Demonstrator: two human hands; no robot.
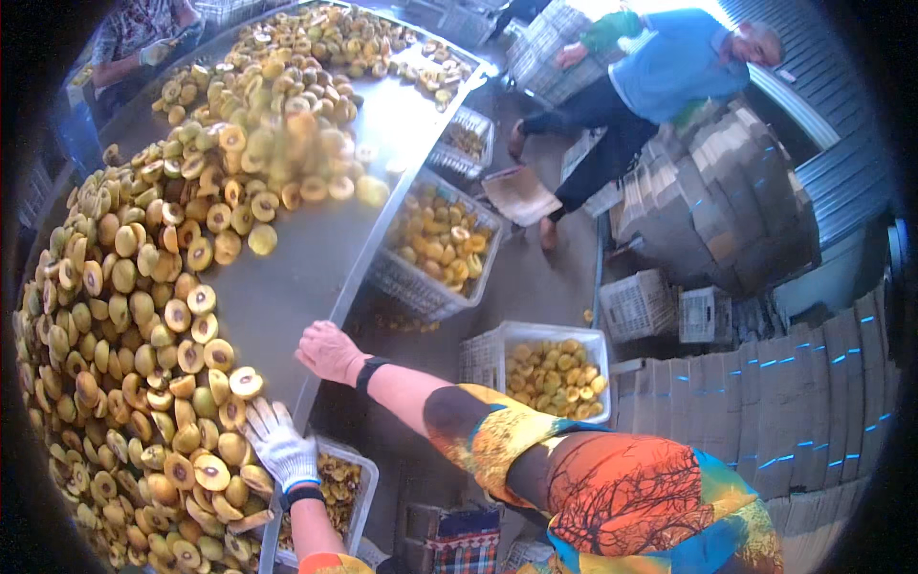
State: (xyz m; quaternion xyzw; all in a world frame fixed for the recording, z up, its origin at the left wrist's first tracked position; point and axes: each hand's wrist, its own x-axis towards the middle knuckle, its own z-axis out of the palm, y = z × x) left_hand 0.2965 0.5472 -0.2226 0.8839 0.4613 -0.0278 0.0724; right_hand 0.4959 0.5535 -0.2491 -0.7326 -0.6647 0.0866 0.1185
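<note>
A large heap of halved yellow fruits (pixel 124 316), apricot- or peach-like with brown centres, covers the left side of a metal table (pixel 277 316). My left hand (pixel 279 445), in a white knitted glove, lies with fingers stretched out at the heap's near right edge, fingertips touching the fruit halves. Bare and with curled fingers, my right hand (pixel 330 352) is at the table's right rim; anything inside it is hidden. Farther up the table, some fruits (pixel 301 148) are blurred by motion.
Below the rim stand a crate of dark scraps (pixel 339 493) and crates of yellow fruit (pixel 440 239) (pixel 555 378). A person in blue (pixel 660 72) steps along at the upper right, beside stacked flat cardboard (pixel 717 191). Another person's gloved hand (pixel 158 53) is across the table.
</note>
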